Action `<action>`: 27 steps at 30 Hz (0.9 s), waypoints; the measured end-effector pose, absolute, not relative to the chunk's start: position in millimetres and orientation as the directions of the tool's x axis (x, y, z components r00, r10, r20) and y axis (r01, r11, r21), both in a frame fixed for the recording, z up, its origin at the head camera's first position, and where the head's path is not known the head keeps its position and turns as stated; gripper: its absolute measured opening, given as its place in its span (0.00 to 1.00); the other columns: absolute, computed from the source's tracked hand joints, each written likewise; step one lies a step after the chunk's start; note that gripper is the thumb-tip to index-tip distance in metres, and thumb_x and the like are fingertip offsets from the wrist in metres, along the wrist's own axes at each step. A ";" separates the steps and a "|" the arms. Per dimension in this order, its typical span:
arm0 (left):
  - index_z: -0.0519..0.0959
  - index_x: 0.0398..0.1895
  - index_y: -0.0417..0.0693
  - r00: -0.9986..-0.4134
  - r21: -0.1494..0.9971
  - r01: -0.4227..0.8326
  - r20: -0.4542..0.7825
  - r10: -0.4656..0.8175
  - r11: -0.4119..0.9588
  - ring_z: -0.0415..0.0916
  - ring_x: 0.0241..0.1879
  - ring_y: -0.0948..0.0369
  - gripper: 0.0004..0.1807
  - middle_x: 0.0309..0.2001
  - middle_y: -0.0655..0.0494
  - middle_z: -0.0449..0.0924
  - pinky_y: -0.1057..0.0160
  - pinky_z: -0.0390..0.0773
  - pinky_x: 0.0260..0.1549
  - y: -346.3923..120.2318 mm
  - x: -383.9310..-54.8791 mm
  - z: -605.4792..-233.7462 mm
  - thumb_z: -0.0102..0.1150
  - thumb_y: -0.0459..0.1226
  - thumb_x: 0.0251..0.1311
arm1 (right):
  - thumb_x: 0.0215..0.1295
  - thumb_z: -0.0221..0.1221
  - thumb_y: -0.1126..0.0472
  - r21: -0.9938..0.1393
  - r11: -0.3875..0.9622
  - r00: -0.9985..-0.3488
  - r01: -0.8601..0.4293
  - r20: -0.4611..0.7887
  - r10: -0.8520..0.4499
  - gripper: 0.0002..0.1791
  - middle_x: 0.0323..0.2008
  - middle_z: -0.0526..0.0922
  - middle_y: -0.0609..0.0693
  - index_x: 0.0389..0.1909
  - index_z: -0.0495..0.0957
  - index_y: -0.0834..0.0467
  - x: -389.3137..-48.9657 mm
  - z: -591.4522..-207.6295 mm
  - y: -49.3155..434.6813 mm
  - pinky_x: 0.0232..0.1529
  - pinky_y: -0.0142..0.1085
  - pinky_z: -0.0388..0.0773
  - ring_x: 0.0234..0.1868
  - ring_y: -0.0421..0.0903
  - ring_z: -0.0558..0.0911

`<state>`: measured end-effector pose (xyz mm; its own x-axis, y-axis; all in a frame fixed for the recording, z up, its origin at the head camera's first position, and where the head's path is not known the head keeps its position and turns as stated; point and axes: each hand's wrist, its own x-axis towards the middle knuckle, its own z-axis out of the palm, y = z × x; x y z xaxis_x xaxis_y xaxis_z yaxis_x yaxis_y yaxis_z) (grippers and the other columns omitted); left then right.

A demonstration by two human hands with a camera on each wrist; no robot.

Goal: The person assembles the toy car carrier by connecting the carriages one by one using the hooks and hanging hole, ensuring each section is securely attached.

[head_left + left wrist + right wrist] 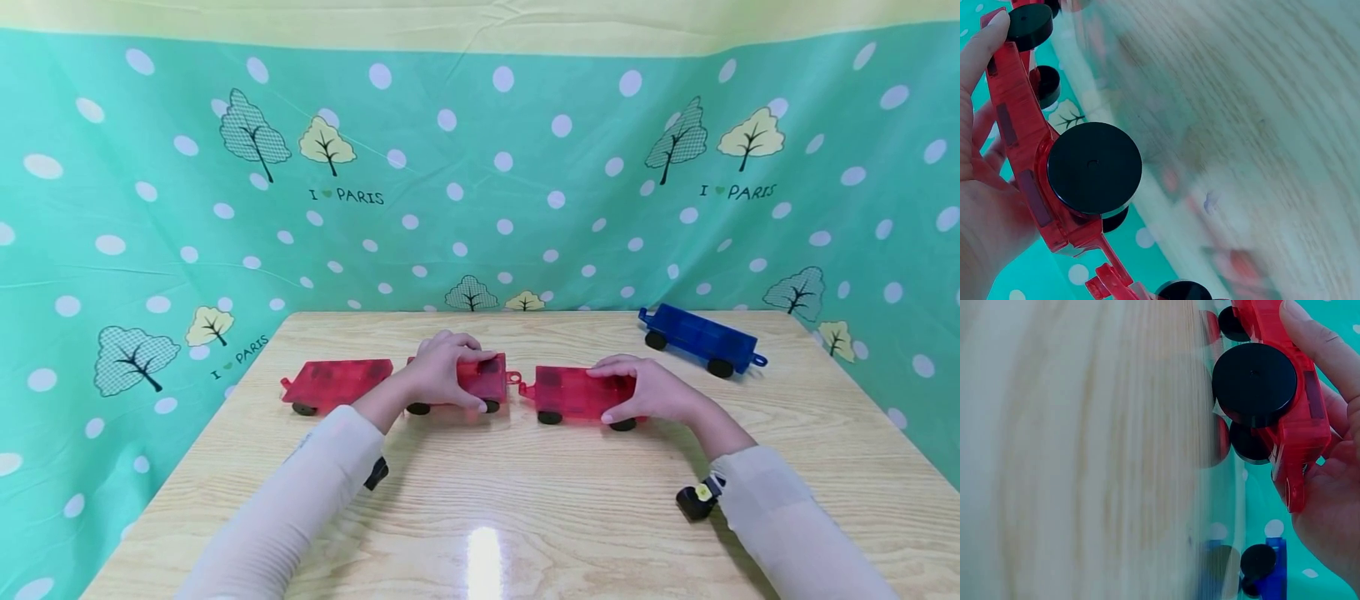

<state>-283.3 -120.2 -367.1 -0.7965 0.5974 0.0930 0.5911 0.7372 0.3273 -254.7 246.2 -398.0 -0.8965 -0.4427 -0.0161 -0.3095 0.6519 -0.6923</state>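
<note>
Middle red wagon (pixel 487 379) is being held in left hand's (pixel 441 371) grip, right red wagon (pixel 570 392) in right hand's (pixel 660 387); coupling ends are being held close together, mid-table (pixel 480 475). Left red wagon (pixel 341 382) is being partly covered by left forearm (pixel 384 402); blue wagon (pixel 697 333) standing far right.

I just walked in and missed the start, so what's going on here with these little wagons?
A person has both hands on toy wagons at a table. The left hand grips the middle red wagon, and the right hand grips the right red wagon. Their facing couplings are close together, though I can't tell if they're linked. Another red wagon stands to the left, and a blue wagon sits apart at the back right.
</note>
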 end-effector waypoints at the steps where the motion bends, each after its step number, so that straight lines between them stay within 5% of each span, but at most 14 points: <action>1: 0.75 0.64 0.62 -0.795 0.327 0.593 0.092 0.600 0.736 0.62 0.55 0.59 0.45 0.58 0.60 0.72 0.51 0.64 0.50 -119.8 -283.5 -366.9 0.79 0.57 0.37 | 0.46 0.76 0.47 -0.691 0.650 -0.894 -0.315 -0.014 -0.448 0.39 0.64 0.70 0.59 0.61 0.78 0.53 -255.0 -397.8 245.3 0.61 0.57 0.67 0.66 0.63 0.64; 15: 0.76 0.64 0.60 -0.785 0.299 0.599 0.036 0.619 0.743 0.61 0.54 0.58 0.46 0.58 0.60 0.72 0.53 0.62 0.47 -118.7 -284.3 -370.2 0.80 0.56 0.35 | 0.45 0.77 0.48 -0.706 0.636 -0.889 -0.312 -0.018 -0.457 0.38 0.63 0.71 0.58 0.60 0.79 0.53 -258.4 -397.8 235.0 0.62 0.55 0.67 0.65 0.61 0.65; 27: 0.75 0.65 0.60 -0.772 0.352 0.593 -0.008 0.635 0.724 0.62 0.59 0.57 0.46 0.60 0.58 0.72 0.47 0.63 0.54 -128.0 -290.0 -379.8 0.80 0.55 0.36 | 0.45 0.77 0.50 -0.720 0.616 -0.868 -0.321 -0.037 -0.496 0.38 0.64 0.70 0.57 0.61 0.78 0.52 -259.6 -395.8 235.2 0.64 0.56 0.64 0.67 0.61 0.64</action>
